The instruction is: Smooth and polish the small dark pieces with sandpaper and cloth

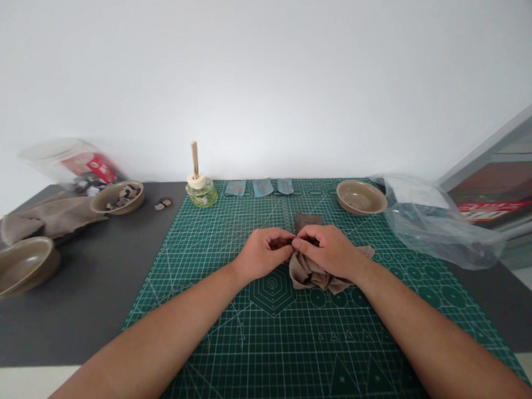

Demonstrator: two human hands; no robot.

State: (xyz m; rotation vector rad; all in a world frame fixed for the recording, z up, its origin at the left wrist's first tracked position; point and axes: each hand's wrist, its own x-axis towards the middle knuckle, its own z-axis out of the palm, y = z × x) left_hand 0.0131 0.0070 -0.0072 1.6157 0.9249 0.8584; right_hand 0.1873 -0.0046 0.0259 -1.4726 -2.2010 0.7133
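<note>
Handling looks unfinished: the right hand pinches bunched cloth; the left hand meets it, grip unclear. Three patches line the mat's far edge.

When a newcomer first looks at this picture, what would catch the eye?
Probably the green cutting mat, which fills the middle, and the left hand and right hand meeting above it at a crumpled brown cloth. Behind them, a yellow-green bottle with an upright wooden stick stands at the mat's far left corner.
</note>
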